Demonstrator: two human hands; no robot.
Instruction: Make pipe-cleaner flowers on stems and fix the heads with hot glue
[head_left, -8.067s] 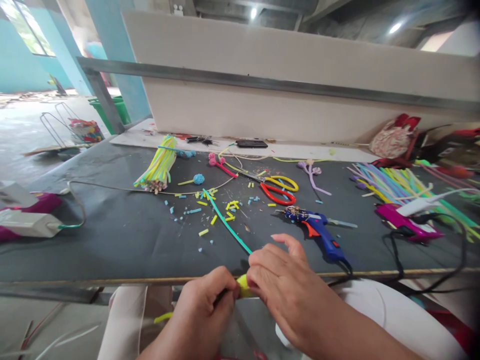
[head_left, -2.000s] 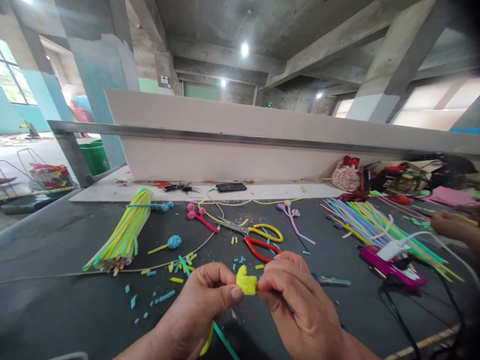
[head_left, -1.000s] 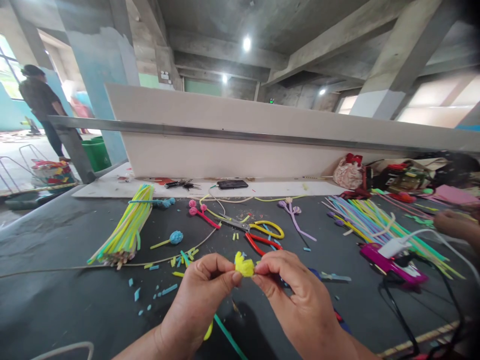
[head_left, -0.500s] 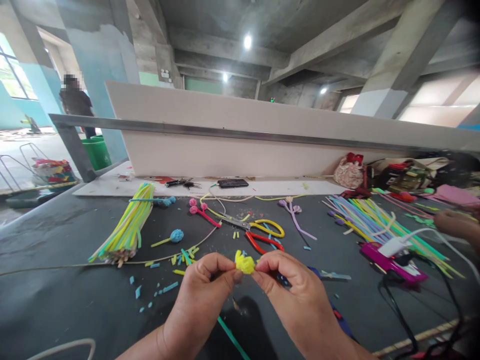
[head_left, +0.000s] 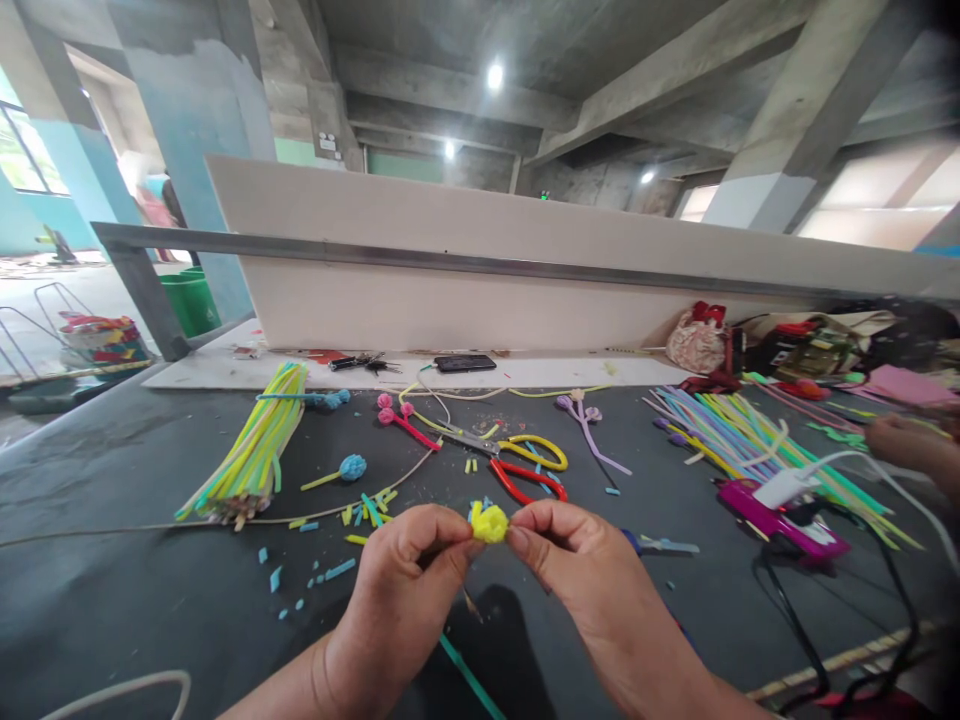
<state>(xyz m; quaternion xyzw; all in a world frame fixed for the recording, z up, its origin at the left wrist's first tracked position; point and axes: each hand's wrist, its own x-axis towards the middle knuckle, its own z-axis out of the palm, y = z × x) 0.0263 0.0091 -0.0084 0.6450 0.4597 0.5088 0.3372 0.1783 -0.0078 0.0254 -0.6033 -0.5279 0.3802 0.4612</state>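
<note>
Between my hands, just above the dark tabletop, is a small ball of coiled yellow pipe cleaner (head_left: 490, 524). My left hand (head_left: 420, 575) pinches its left side between thumb and forefinger. The thumb and forefinger of my right hand (head_left: 581, 565) are closed on its right edge. Beyond the hands lie scissors (head_left: 517, 460) with one yellow and one red handle, blades apart. A blue pipe-cleaner ball on a yellow stem (head_left: 352, 468) rests to the left. Farther back are a pink piece with several small balls (head_left: 405, 422) and a purple one (head_left: 589, 432).
A bundle of yellow and green pipe cleaners (head_left: 255, 440) stands at left; loose coloured ones (head_left: 735, 440) lie at right beside a magenta power strip (head_left: 787, 520). Cut bits (head_left: 337, 570) litter the table. A phone (head_left: 465, 363) lies at the back. Another person's hand (head_left: 904, 445) is at far right.
The yellow ball has turned slightly between my fingertips, and my right hand has shifted a little. In the background at left, the standing person has moved mostly behind the pillar.
</note>
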